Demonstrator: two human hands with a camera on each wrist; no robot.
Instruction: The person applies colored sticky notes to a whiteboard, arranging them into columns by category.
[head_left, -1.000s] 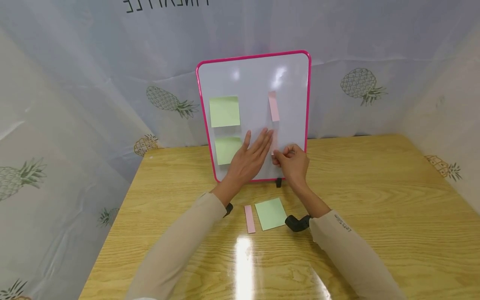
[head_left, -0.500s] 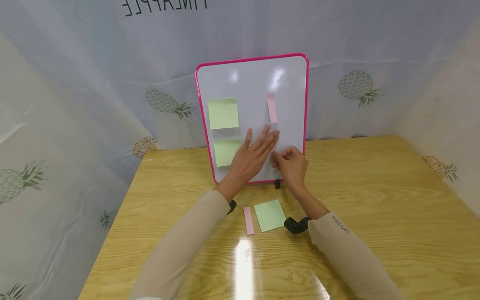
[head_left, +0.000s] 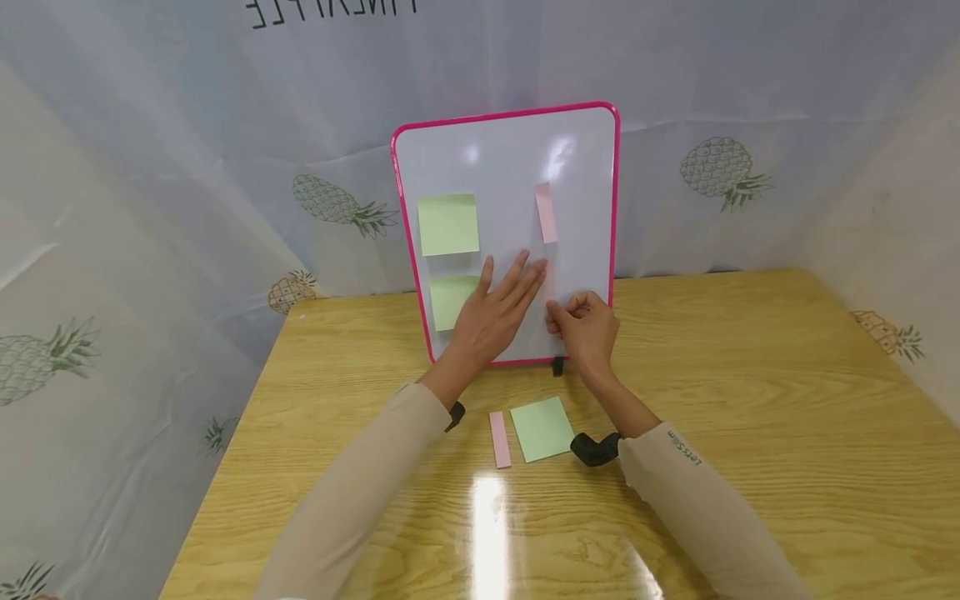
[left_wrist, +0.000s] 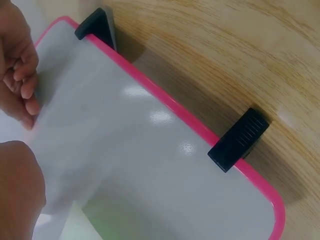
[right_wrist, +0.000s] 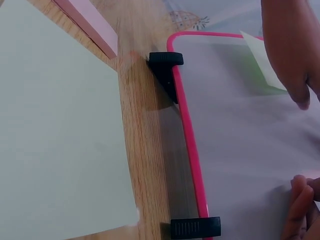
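Note:
A whiteboard (head_left: 510, 158) with a pink frame stands upright on the table. My left hand (head_left: 491, 321) lies against it with fingers straight, tips at the upper left edge of a second pink sticky strip (head_left: 551, 279). Thumb and curled forefinger of my right hand (head_left: 590, 333) pinch that strip's lower end; the grip is partly hidden. Directly above hangs another pink strip (head_left: 546, 212). Two green sticky notes are on the board's left side, the upper one (head_left: 448, 224) in full view and the lower one (head_left: 450, 302) partly covered by my left hand.
In front of the board lie a green sticky-note pad (head_left: 542, 429) and a narrow pink pad (head_left: 499, 439) on the wooden table (head_left: 720, 400). Black feet (left_wrist: 239, 140) clip onto the board's lower edge. A pineapple-print curtain (head_left: 225, 125) hangs behind.
My left hand's fingers swept right across the lower pink strip, then came back left, uncovering more of it. The right hand has stayed at the strip's lower end.

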